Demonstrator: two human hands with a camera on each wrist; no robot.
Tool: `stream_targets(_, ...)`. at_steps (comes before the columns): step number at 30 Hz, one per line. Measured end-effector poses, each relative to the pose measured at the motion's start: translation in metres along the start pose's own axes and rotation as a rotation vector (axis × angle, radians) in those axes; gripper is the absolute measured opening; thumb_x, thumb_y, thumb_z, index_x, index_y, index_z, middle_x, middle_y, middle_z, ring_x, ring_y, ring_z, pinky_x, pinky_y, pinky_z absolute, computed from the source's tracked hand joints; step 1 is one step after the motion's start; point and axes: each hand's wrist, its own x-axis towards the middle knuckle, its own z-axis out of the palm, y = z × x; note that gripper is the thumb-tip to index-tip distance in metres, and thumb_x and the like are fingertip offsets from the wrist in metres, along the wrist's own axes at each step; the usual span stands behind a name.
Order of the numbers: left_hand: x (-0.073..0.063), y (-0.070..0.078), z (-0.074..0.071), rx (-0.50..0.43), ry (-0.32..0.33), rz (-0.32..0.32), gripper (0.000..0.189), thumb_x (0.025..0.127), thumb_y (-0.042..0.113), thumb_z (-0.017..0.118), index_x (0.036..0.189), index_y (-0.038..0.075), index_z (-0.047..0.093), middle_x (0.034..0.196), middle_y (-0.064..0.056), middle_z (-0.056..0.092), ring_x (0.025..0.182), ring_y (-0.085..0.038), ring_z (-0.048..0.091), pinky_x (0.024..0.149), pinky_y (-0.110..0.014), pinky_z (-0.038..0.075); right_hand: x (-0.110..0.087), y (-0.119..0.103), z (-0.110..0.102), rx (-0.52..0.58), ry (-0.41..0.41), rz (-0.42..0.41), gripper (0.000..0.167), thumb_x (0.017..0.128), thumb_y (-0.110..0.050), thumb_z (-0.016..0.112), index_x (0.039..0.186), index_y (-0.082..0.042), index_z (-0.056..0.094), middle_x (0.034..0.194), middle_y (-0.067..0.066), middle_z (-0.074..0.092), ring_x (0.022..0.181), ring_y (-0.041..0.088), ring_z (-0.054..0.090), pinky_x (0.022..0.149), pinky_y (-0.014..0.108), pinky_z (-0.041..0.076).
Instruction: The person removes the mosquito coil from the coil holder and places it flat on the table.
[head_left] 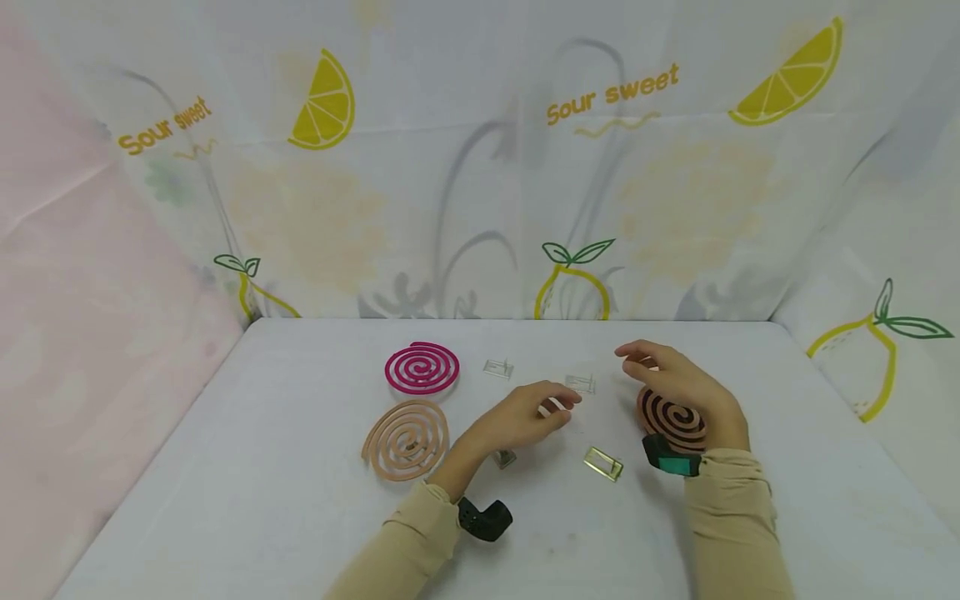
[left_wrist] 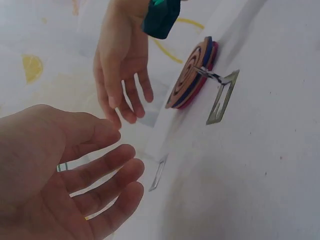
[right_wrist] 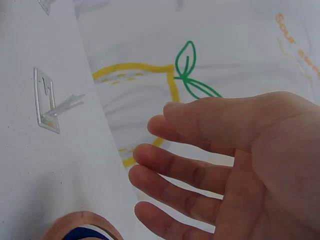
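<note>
In the head view, 1 metal piece [head_left: 506,458] is partly covered; the right wrist view crops a coil [right_wrist: 80,225].

There is room to pass between the left hand [head_left: 522,415] and the right hand [head_left: 681,380], but a gold frame [head_left: 603,464] and a clear frame [head_left: 580,383] poke up there

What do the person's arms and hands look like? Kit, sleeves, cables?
Left hand and right hand: no gloves. Left sleeve and right sleeve: long, beige, creased. Left wrist camera: black, curved. Right wrist camera: black with a teal panel. No cables visible.
</note>
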Motion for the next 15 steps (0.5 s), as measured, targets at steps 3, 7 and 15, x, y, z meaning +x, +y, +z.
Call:
stream_targets(3, -0.011, -0.003, -0.012, 0.016, -0.007, 0.014, 0.031, 0.097, 0.015, 0.052, 0.126, 0.009, 0.057, 0.122, -0.008, 0.062, 0.104, -0.015, 0.060, 0.085, -0.022, 0.049, 0.004, -0.005, 0.005, 0.002, 0.005, -0.013, 0.034, 0.099, -0.022, 0.048, 0.127, -0.003, 0.053, 0.124, 0.021, 0.057, 0.117, 0.040, 0.050, 0.094, 0.054, 0.042)
stream_targets(7, -0.026, -0.010, -0.029, 0.040, -0.015, 0.046, 0.032, 0.096, 0.014, 0.052, 0.127, 0.008, 0.057, 0.121, -0.009, 0.062, 0.105, -0.017, 0.060, 0.086, -0.025, 0.049, 0.011, -0.012, 0.013, 0.007, -0.007, -0.028, 0.032, 0.098, -0.021, 0.049, 0.125, -0.005, 0.054, 0.120, 0.018, 0.059, 0.116, 0.038, 0.052, 0.093, 0.052, 0.044)
stream_targets(15, -0.061, -0.024, -0.063, 0.036, -0.021, 0.027, 0.034, 0.094, 0.018, 0.057, 0.127, 0.008, 0.056, 0.122, -0.010, 0.062, 0.106, -0.020, 0.059, 0.090, -0.030, 0.050, 0.025, -0.027, 0.033, 0.007, -0.046, -0.139, 0.030, 0.097, -0.016, 0.050, 0.123, -0.002, 0.055, 0.114, 0.017, 0.061, 0.107, 0.031, 0.057, 0.086, 0.042, 0.048)
